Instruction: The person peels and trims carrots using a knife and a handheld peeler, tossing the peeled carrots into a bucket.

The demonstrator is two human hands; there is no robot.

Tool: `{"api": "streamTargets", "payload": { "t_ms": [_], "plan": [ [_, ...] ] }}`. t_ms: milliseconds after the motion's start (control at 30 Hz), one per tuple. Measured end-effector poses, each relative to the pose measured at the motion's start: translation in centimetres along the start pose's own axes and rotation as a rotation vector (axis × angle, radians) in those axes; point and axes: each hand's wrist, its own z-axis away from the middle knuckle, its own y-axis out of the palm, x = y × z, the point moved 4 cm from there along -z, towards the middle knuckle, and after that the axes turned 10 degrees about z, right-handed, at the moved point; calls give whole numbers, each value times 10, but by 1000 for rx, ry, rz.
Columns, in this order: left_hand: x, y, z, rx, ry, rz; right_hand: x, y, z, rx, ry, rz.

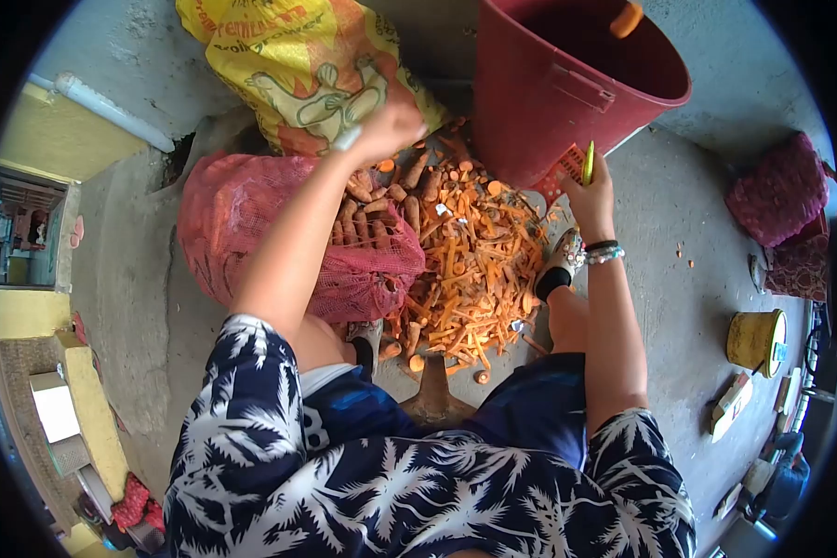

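My right hand [593,191] is closed on a tool with a yellow-green handle [589,164]. Beside its fingers shows a red perforated piece [564,175]; whether it belongs to the tool is unclear. My left hand [392,132] is raised in front of the yellow printed sack [288,56], its fingers blurred. An orange carrot piece [627,20] appears over the mouth of the tall red bin [567,102], touching neither hand. Between my feet lies a heap of orange peelings [479,270]. Unpeeled carrots [367,228] spill from a red mesh sack [223,214] left of it.
My legs straddle a small seat [434,395]. On the right stand a yellow bucket [755,341] and a dark red mesh sack [779,191]. A wall rises behind the bin. At the far right another person [783,479] is partly visible.
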Motion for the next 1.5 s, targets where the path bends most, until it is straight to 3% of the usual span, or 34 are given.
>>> {"api": "streamTargets", "payload": {
  "t_ms": [67, 100, 167, 200, 267, 300, 367, 533, 567, 633, 733, 767, 833, 867, 933, 967, 1033, 1067, 1100, 1200, 1300, 1333, 1433, 1500],
  "plan": [
    [87, 16, 15, 243, -497, -452, -11, 7, -1, 24, -9, 19],
    [137, 23, 24, 349, -581, -590, -14, 12, -1, 45, -21, 33],
    [256, 33, 56, 27, -634, -703, 0, 13, 3, 70, -6, 65],
    [252, 32, 67, 26, -643, -701, -2, 17, -1, 73, -43, 75],
    [241, 23, 90, 143, -918, -1027, 1, 26, -8, 56, -88, 20],
    [249, 19, 92, 153, -925, -1026, 4, 30, -13, 66, -81, 21],
    [261, 8, 91, 54, -707, -1047, 10, 34, -17, 139, -26, 110],
    [309, -6, 77, -3, -760, -1014, 21, 47, -16, 164, -34, 77],
    [319, -7, 73, 87, -758, -1059, 21, 48, -15, 164, -32, 78],
    [310, -10, 75, 180, -753, -1107, 23, 50, -11, 153, -51, 114],
    [267, -20, 74, 277, -479, -1255, 24, 49, -10, 175, -53, 129],
    [234, -28, 75, 279, -483, -1257, 27, 49, -7, 182, -49, 143],
    [165, -43, 72, 121, -423, -986, 27, 51, -6, 183, -70, 107],
    [161, -48, 75, 114, -426, -988, 27, 52, -6, 178, -87, 77],
    [143, -63, 76, -162, -266, -710, 29, 53, -5, 179, -92, 74],
    [137, -66, 77, -169, -262, -715, 31, 53, -5, 181, -91, 74],
    [117, -65, 80, -189, -449, 432, 36, 54, -4, 185, -95, 63],
    [99, -62, 87, -212, -532, 633, 37, 56, -3, 194, -85, 42],
    [93, -61, 94, -213, -520, 633, 39, 56, -2, 203, -75, 24],
    [57, -56, 120, -251, -420, 1236, 40, 64, 8, 366, -102, -50],
    [4, -34, 136, -175, -339, 1379, 42, 79, 32, 703, -154, -122],
    [-7, -21, 139, -151, -343, 1465, 41, 84, 44, 784, -13, -199],
    [-41, 23, 152, -120, -289, 1756, 68, 72, 62, 925, -218, -209],
    [-52, 41, 158, 37, -171, 1823, 74, 59, 63, 904, -180, -160]
  ]
}}
